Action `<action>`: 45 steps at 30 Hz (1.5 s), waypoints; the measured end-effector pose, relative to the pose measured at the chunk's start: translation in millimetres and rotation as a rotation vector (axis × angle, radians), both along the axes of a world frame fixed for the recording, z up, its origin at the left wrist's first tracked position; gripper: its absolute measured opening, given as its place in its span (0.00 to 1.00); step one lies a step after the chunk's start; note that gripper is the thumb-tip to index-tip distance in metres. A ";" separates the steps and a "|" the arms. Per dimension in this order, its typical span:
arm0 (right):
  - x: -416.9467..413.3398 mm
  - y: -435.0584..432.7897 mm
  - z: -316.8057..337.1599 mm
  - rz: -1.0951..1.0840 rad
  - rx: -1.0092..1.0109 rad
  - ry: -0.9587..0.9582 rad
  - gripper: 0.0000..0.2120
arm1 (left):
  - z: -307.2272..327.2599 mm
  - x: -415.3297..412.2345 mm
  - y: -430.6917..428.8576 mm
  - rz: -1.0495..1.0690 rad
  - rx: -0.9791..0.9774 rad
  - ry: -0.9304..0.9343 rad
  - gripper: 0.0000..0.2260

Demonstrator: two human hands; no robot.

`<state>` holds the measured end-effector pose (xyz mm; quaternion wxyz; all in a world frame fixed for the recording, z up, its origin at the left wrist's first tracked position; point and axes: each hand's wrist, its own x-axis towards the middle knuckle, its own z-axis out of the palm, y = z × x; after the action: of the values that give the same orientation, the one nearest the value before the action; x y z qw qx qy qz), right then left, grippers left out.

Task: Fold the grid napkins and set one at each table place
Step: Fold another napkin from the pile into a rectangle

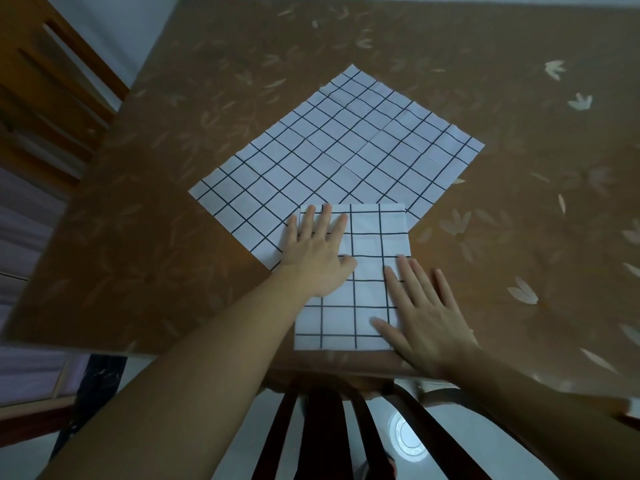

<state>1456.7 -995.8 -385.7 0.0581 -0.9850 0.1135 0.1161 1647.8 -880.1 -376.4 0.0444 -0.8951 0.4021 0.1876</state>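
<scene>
A folded white napkin with a black grid (363, 292) lies as a tall rectangle at the near edge of the table. Its far end overlaps the near corner of a second, unfolded grid napkin (332, 147), which is spread flat like a diamond in the table's middle. My left hand (318, 251) lies flat on the folded napkin's far left part, fingers spread. My right hand (426, 313) presses flat on its near right edge, partly on the table. Neither hand grips anything.
The table (156, 237) has a brown cloth with a pale leaf pattern. A wooden chair (45, 98) stands at the far left. A dark slatted chair back (346, 427) is just below the near edge, over a white floor.
</scene>
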 end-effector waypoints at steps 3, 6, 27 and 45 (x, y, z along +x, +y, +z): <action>-6.7 2.2 2.6 0.009 0.007 0.017 0.39 | 6.9 -8.2 -5.4 0.035 0.071 -0.051 0.32; -6.3 2.9 6.3 0.010 0.015 0.013 0.39 | 23.3 -32.4 -7.9 -0.032 -0.020 -0.186 0.28; -53.0 6.1 15.3 0.205 0.000 -0.185 0.30 | 26.9 -116.8 53.1 -0.063 -0.228 0.056 0.19; -16.0 19.2 35.5 -0.825 0.887 -0.278 0.28 | 20.3 -120.5 59.5 -0.048 -0.248 0.041 0.28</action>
<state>1440.8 -976.5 -350.2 0.5163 -0.7480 0.4170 -0.0090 1527.4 -820.6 -356.1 -0.0706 -0.8798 0.4443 0.1536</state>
